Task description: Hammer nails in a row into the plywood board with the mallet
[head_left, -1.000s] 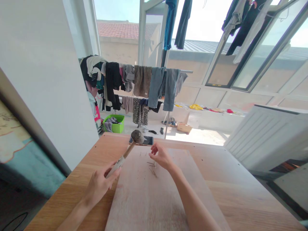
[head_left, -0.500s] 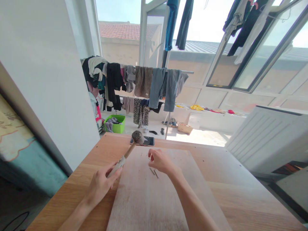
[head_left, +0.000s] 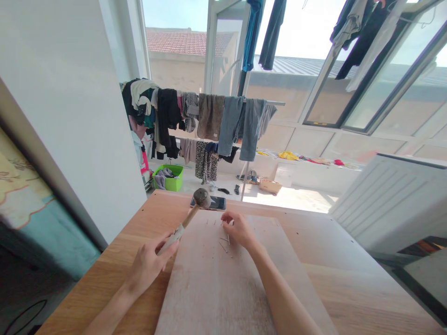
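My left hand (head_left: 148, 264) is closed round the wooden handle of a hammer (head_left: 188, 217), whose dark round head is raised above the far left corner of a pale wooden board (head_left: 216, 288). My right hand (head_left: 239, 229) rests on the far part of the board with its fingers pinched together on a small nail, standing it on the wood. Several loose nails (head_left: 225, 245) lie on the board just beside that hand. A few nails stand in the board (head_left: 209, 222) near the hammer head.
The board lies on a wooden table (head_left: 349, 284). A dark phone (head_left: 213, 203) lies at the table's far edge. Beyond stand a laundry rack (head_left: 209, 121) full of clothes, a green basket (head_left: 167, 178) on the floor, and a white wall (head_left: 70, 116) at the left.
My right hand dropped to the loose nails, then moved back up the board with a nail pinched. The hammer stayed raised in my left hand. The view shifted slightly right.
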Demonstrator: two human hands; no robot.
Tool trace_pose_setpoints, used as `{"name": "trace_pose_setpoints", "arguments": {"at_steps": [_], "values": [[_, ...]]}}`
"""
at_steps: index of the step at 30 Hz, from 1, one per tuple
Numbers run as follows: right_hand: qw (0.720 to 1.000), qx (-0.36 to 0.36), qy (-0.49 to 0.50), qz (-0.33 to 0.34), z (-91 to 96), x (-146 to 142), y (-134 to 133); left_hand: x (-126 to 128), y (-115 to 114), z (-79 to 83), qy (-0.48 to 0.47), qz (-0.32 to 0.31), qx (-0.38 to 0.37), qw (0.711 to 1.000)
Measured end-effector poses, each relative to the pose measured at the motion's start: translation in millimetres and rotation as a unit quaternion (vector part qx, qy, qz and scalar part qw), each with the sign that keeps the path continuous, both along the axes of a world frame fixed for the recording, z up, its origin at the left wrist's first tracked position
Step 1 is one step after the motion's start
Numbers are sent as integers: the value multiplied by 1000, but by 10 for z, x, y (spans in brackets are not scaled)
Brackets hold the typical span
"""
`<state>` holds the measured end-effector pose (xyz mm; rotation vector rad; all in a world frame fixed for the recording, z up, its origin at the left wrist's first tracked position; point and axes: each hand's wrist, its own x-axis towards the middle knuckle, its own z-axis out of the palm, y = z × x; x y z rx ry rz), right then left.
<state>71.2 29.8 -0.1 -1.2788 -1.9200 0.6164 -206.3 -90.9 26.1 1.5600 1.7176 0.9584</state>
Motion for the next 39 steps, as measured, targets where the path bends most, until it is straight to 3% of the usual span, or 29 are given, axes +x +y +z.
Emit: {"name": "trace_pose_setpoints", "arguments": {"at_steps": [19,30,39], "values": [[999,-9,41,-3,-109,-1,1,1,-5,-3,-3,-11,2,1000],[999,-9,43,-9,-66,-38,-31,123,-14,329,67,-110,48,991],[999,9,33,-22,-76,-9,-25,320,51,365,118,-127,23,985]]}}
